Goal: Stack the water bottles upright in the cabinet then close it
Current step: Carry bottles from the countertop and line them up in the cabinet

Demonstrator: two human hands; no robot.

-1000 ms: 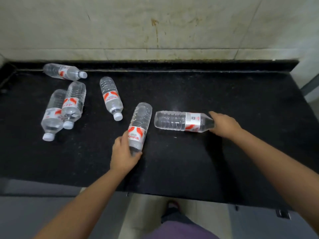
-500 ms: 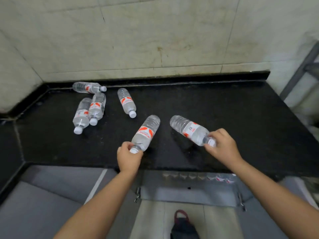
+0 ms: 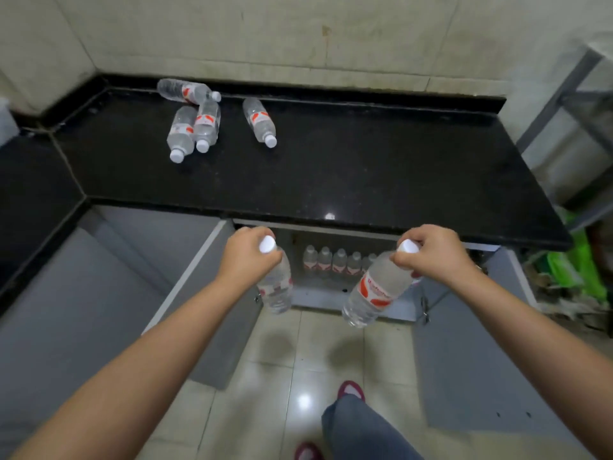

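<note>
My left hand (image 3: pixel 248 260) grips a clear water bottle (image 3: pixel 277 290) by its white-capped neck, the bottle hanging upright. My right hand (image 3: pixel 431 252) holds a second bottle (image 3: pixel 374 293) by the cap, hanging and tilted to the left. Both bottles are off the black counter (image 3: pixel 331 167) and in front of the open cabinet (image 3: pixel 331 295) below it. Several bottles (image 3: pixel 335 263) stand upright in a row inside the cabinet. More bottles (image 3: pixel 199 124) lie on their sides at the counter's back left, one (image 3: pixel 259 122) apart from the rest.
Grey cabinet doors stand open on the left (image 3: pixel 202 293) and right (image 3: pixel 471 343). My leg and red slippers (image 3: pixel 351 391) are on the tiled floor. A metal rack (image 3: pixel 577 104) and green bags (image 3: pixel 577 260) stand at the right.
Both hands have lifted their bottles off the counter and lowered them in front of the open cabinet. The view has pulled back and tilted down, showing the cabinet interior.
</note>
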